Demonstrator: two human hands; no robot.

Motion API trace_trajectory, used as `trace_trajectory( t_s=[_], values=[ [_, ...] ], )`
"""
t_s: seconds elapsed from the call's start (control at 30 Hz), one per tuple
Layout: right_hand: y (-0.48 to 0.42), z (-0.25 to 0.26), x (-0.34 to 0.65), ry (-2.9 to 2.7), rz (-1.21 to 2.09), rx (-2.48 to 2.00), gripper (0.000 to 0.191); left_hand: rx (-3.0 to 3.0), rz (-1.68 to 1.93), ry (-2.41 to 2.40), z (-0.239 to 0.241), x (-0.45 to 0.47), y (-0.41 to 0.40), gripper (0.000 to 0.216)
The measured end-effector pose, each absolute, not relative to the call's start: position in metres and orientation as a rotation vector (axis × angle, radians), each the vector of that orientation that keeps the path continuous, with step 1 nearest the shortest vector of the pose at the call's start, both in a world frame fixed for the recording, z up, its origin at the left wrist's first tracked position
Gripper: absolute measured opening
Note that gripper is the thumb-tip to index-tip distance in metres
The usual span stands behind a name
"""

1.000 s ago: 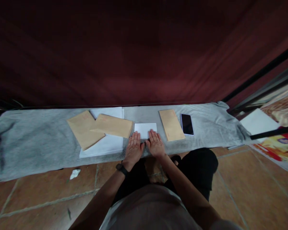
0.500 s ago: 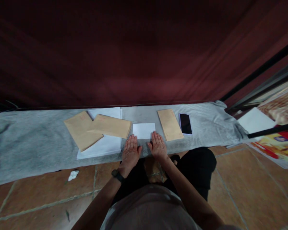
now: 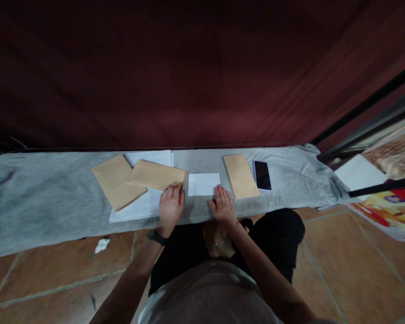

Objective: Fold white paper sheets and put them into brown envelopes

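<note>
A folded white paper (image 3: pixel 203 183) lies on the grey cloth (image 3: pixel 47 202) straight ahead. My right hand (image 3: pixel 223 206) rests flat and open just below the paper's right corner, fingertips at its edge. My left hand (image 3: pixel 170 206) has its fingers on the near right corner of a brown envelope (image 3: pixel 155 175), which lies atop a stack of white sheets (image 3: pixel 145 200). Whether those fingers pinch the envelope or only touch it is unclear. Another brown envelope (image 3: pixel 116 180) lies further left.
A third brown envelope (image 3: pixel 240 175) and a black phone (image 3: pixel 262 175) lie to the right on the cloth. A dark red curtain hangs behind. White paper (image 3: pixel 357 171) sits on a rack at right. A crumpled scrap (image 3: pixel 101 245) lies on the tiled floor.
My left hand slid off the folded white paper and moved left to the corner of the upper brown envelope. My right hand drew back slightly to the paper's near edge.
</note>
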State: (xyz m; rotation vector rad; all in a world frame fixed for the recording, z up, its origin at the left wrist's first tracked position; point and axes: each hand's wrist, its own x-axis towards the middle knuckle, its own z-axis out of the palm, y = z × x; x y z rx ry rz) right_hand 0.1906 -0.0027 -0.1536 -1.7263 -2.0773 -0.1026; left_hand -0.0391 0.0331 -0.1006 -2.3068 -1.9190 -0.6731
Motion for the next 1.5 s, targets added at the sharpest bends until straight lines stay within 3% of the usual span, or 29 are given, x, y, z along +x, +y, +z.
trace_trajectory(
  t_s=[0.27,0.47,0.73,0.8,0.93,1.03,1.27,1.5],
  values=[
    [-0.001,-0.141,0.191,-2.032,0.087,-1.684,0.057,-2.340,-0.511,-1.914,-0.092,-0.030,0.044,0.025],
    [0.022,-0.124,0.152,-1.660,0.736,-1.565,0.052,-2.411,-0.588,-1.828,-0.076,-0.013,0.017,0.023],
    [0.034,-0.123,0.122,-1.386,1.120,-1.439,0.037,-2.593,-0.664,-1.768,-0.084,0.001,-0.017,0.029],
    [0.029,-0.123,0.127,-1.310,1.182,-1.423,0.035,-2.630,-0.663,-1.755,-0.084,-0.001,-0.018,0.040],
    [0.021,-0.122,0.143,-1.320,1.183,-1.405,0.036,-2.658,-0.590,-1.689,-0.077,-0.014,-0.010,0.089],
    [0.016,-0.119,0.159,-1.472,1.113,-1.386,0.037,-2.710,-0.485,-1.595,-0.067,-0.025,0.000,0.101],
    [0.006,-0.121,0.190,-1.561,1.128,-1.386,0.037,-2.808,-0.388,-1.437,-0.054,-0.027,0.011,0.104],
    [-0.013,-0.108,0.201,-1.481,0.750,-1.607,0.032,-2.829,-0.426,-1.425,-0.059,-0.018,0.006,0.097]
  ],
)
